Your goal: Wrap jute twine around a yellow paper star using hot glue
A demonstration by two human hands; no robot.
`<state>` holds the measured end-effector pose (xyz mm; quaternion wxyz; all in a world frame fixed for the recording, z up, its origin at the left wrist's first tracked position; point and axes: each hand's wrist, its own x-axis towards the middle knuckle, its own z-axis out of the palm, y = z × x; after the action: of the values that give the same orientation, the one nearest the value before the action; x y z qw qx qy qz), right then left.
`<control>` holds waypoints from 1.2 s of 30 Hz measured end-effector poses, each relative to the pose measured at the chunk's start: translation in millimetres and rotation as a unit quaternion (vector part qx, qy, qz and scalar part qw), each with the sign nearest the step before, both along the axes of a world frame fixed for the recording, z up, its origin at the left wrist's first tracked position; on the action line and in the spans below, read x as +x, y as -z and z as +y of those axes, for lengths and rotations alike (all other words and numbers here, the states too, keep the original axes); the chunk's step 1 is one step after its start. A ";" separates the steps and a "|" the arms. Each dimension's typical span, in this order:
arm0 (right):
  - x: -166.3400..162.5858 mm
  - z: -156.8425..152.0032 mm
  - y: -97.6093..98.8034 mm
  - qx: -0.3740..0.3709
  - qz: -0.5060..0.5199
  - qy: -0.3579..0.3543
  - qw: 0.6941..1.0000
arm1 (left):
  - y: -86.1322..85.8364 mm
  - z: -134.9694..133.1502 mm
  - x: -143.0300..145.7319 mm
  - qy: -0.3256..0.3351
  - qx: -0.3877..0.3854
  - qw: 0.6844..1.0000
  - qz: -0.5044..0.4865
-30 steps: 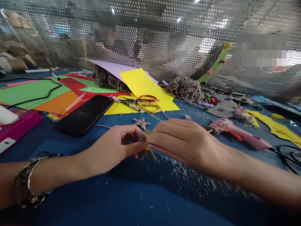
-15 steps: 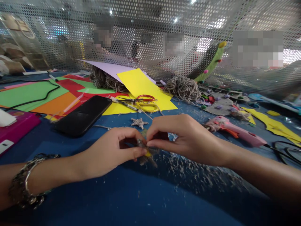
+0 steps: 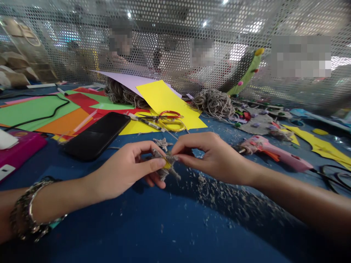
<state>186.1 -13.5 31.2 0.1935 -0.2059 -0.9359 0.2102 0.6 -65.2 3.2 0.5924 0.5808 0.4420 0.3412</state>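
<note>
Between my two hands is a small star wrapped in grey yarn [image 3: 173,171], with a patch of yellow showing at its middle. My left hand [image 3: 131,168] pinches it between thumb and fingers from the left. My right hand [image 3: 211,157] has thumb and forefinger closed on the star's right-hand point. A second grey yarn star [image 3: 162,143] lies on the table just behind my fingers, partly covered by them. Grey fluff and fibre scraps [image 3: 216,193] are scattered under and right of my right hand.
Scissors [image 3: 164,118] and a marker lie on yellow paper [image 3: 164,95]. A black phone [image 3: 95,137] rests left, near a magenta power strip [image 3: 27,146]. A pink glue gun [image 3: 285,153] with its cord lies right. Grey yarn bundles [image 3: 215,104] sit before the perforated metal screen [image 3: 164,29].
Both hands have lifted slightly away from me with the star, which is turned so more of its points show. My left hand's lower fingers have come into view beneath it.
</note>
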 end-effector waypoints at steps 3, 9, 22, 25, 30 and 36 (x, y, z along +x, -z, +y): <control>-1.8 1.8 1.6 0.022 0.005 -0.003 1.000 | 0.0 0.5 0.1 -0.025 0.006 0.999 -0.023; -2.2 3.4 5.2 0.093 -0.001 -0.048 0.994 | 0.4 3.0 -1.0 -0.063 0.019 0.997 -0.046; -3.4 -17.8 -5.0 0.425 -0.101 -0.060 0.898 | 3.6 7.6 -1.5 -0.076 0.057 0.995 0.030; -4.9 -20.9 -6.6 0.431 -0.096 -0.081 0.893 | 3.4 6.6 0.7 -0.073 0.045 0.996 0.036; -5.2 -24.4 -8.4 0.423 -0.091 -0.090 0.897 | 2.4 2.1 4.4 -0.024 -0.012 1.000 -0.003; -1.3 -17.8 -11.5 0.310 -0.123 -0.086 0.939 | 2.2 -2.4 4.6 0.016 -0.028 0.999 0.009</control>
<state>184.8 -31.3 42.7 0.1120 -0.0788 -0.9854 -0.1012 5.2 -67.6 1.0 0.6095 0.5740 0.4478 0.3138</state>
